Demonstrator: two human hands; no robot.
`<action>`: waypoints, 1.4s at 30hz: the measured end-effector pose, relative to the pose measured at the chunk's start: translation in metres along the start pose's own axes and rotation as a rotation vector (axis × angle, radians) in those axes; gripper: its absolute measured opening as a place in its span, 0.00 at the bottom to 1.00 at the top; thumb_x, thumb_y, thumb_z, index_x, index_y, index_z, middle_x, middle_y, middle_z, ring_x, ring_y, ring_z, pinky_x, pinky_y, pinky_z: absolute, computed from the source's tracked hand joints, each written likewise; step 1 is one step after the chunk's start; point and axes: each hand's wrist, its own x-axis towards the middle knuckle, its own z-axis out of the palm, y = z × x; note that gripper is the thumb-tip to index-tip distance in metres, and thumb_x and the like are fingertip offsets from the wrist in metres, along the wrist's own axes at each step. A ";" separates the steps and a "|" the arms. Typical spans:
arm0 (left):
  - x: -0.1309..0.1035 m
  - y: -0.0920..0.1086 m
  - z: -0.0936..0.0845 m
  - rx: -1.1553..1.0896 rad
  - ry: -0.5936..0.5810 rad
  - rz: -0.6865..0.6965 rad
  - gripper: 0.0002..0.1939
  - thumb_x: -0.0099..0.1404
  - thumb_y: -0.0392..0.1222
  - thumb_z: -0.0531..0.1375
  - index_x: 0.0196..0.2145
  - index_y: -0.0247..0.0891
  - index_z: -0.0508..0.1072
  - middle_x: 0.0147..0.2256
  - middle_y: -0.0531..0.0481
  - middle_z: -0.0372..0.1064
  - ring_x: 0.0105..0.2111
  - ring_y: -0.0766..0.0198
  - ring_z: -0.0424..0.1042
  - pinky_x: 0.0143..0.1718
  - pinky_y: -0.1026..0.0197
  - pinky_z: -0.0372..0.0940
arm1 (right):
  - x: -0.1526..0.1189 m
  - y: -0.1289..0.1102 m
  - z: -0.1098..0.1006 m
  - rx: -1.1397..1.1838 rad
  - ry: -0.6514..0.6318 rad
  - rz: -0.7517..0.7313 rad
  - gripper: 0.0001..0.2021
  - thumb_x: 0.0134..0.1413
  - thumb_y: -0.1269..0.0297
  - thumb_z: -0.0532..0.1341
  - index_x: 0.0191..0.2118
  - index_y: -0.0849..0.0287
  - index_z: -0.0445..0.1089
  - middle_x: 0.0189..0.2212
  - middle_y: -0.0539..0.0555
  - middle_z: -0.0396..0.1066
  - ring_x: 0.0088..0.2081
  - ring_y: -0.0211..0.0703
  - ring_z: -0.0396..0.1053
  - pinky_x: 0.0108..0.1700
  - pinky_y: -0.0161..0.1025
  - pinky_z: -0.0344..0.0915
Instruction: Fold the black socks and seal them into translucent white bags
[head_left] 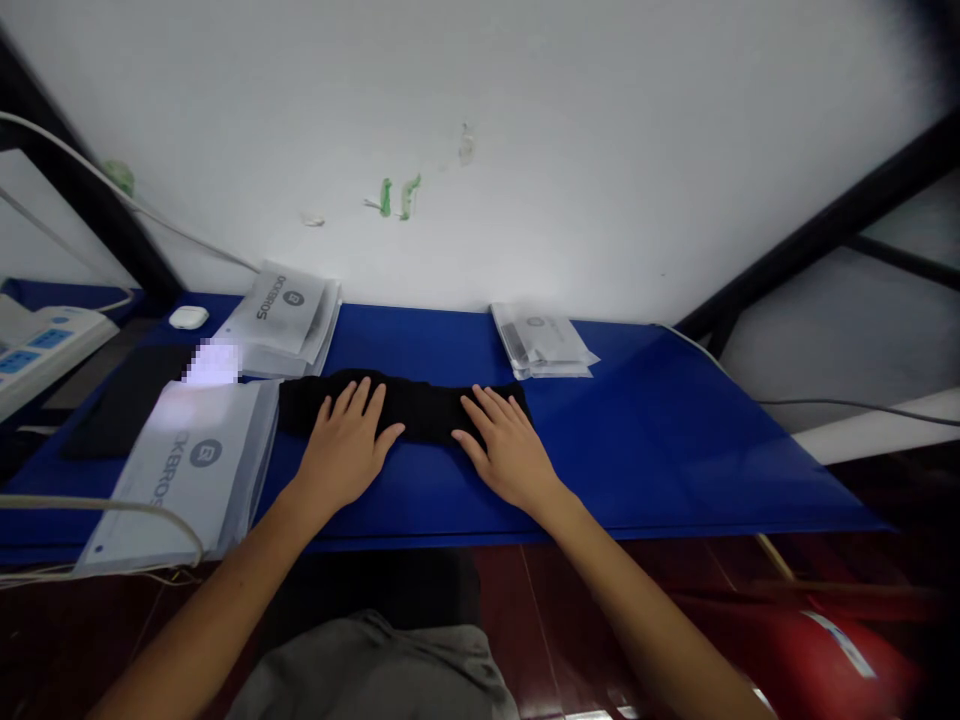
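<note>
A long strip of black folded fabric [424,410] lies flat across the blue table in front of me. On its left part rests my left hand [346,445], palm down with the fingers stretched out and the thumb apart. My right hand [510,450] presses flat near the fabric's right end, its fingers also spread. Neither hand grips anything. What exactly the black fabric is, whether a sleeve or some other garment, I cannot tell.
Printed plastic packets stand in a stack [199,465] at the left, with another stack [285,310] behind. A smaller pile of packets [544,340] lies by the wall. At far left are a power strip [56,340], a white earbud-like case [188,317] and cables.
</note>
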 end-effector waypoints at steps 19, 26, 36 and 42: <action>0.000 -0.001 0.015 -0.112 -0.054 0.089 0.33 0.70 0.58 0.42 0.65 0.36 0.51 0.67 0.40 0.41 0.66 0.47 0.43 0.62 0.37 0.46 | -0.009 0.032 0.009 0.049 0.093 0.111 0.25 0.65 0.55 0.46 0.60 0.64 0.60 0.59 0.64 0.63 0.61 0.54 0.58 0.63 0.58 0.53; -0.007 -0.011 0.022 -0.108 0.110 0.080 0.30 0.71 0.55 0.43 0.63 0.34 0.56 0.64 0.39 0.50 0.64 0.51 0.50 0.63 0.41 0.49 | -0.011 0.036 0.005 0.062 0.268 0.381 0.25 0.59 0.54 0.53 0.57 0.66 0.63 0.53 0.69 0.66 0.55 0.61 0.64 0.52 0.58 0.63; -0.011 -0.015 0.027 -0.139 0.171 0.063 0.28 0.71 0.52 0.43 0.60 0.33 0.60 0.63 0.40 0.55 0.63 0.54 0.54 0.64 0.43 0.48 | 0.001 0.043 -0.021 0.043 -0.068 0.721 0.20 0.51 0.48 0.60 0.40 0.62 0.73 0.35 0.64 0.75 0.39 0.60 0.74 0.35 0.48 0.68; -0.011 -0.015 0.024 -0.176 0.188 0.061 0.26 0.71 0.50 0.44 0.59 0.34 0.62 0.62 0.41 0.57 0.62 0.55 0.56 0.64 0.44 0.48 | 0.006 0.046 -0.017 0.196 0.006 0.669 0.13 0.49 0.56 0.62 0.35 0.60 0.74 0.32 0.62 0.76 0.37 0.57 0.74 0.34 0.45 0.66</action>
